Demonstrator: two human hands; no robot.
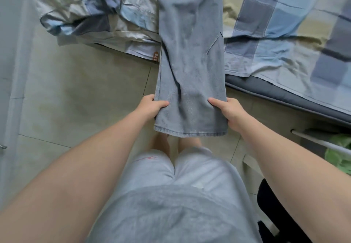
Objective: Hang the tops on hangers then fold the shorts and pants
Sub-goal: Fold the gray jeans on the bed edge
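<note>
The top of the pale blue jeans (190,62) runs out of my frame, so I cannot see the waistband. The fingers of both hands are tucked under the denim, with only the thumbs showing on top. My left hand (152,106) pinches the left edge of the legs just above the hem, and my right hand (228,109) pinches the right edge. The jeans lie lengthwise from the bed (284,24) out over its side, the hem end held above the tiled floor (85,90). A blue, grey and cream checked sheet covers the bed, and a rumpled pillow (85,11) lies left of the jeans. At lower right a white rail (322,144) crosses green cloth (340,155); I cannot identify the dark shape (275,214) below it.
</note>
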